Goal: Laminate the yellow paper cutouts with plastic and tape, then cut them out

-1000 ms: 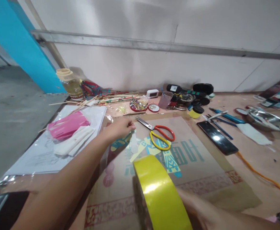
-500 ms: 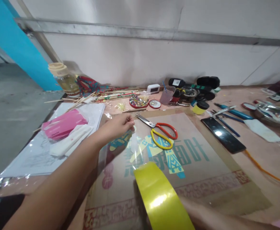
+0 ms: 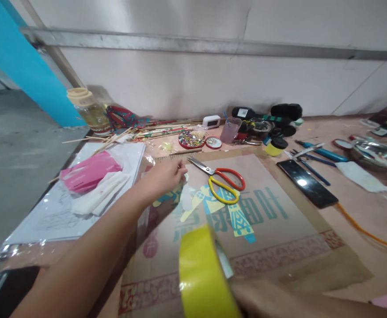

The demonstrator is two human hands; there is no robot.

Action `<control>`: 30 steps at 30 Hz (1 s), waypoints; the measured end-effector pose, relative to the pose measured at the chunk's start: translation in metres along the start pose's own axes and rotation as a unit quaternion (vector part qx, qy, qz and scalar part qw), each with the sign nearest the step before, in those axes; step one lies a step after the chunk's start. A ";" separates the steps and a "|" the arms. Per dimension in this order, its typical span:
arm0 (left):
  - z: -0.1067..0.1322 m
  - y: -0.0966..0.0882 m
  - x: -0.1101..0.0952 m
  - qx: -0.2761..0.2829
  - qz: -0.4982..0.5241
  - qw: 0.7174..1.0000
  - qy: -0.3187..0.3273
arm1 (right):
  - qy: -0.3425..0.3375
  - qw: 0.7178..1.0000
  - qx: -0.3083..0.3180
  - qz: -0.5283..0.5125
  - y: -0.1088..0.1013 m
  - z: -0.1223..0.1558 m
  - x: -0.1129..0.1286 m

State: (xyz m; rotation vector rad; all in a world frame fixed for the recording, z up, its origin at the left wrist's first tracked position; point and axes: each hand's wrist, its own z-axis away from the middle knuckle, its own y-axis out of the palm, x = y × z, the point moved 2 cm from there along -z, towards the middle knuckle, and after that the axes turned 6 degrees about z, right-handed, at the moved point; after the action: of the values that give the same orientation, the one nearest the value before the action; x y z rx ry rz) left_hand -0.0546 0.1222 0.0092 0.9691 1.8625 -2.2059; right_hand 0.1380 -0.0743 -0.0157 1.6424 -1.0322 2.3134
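My left hand [image 3: 165, 176] reaches out over a printed cardboard sheet [image 3: 279, 229], its fingers pinched on the end of a clear strip of tape [image 3: 187, 201]. The strip runs back toward a big yellow tape roll [image 3: 202, 274] close to the camera. At the bottom edge, my right hand [image 3: 266, 300] grips that roll from the right side. Red-and-yellow scissors [image 3: 221, 183] lie on the cardboard just right of my left hand, not touched.
A black phone [image 3: 308, 183] lies right of the cardboard, and a metal bowl [image 3: 377, 154] sits at the far right. A pink packet [image 3: 89, 170] rests on plastic-covered sheets on the left. Sticks, a bead tin [image 3: 191, 139], a cup and a jar [image 3: 87, 110] line the wall.
The yellow roll has turned and shifted a little left and lower in my right hand. My left hand keeps its pinch near the scissors, nearly in place.
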 end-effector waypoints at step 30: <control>0.007 -0.009 0.012 -0.022 -0.057 0.998 0.035 | -0.132 0.875 -0.062 0.461 -0.107 -0.084 -0.057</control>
State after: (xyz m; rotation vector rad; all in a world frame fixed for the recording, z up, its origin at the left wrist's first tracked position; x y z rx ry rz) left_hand -0.0710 0.1222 0.0111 0.9687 2.0355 -2.2103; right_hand 0.1444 0.0720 -0.0315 1.6463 -2.3995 2.4013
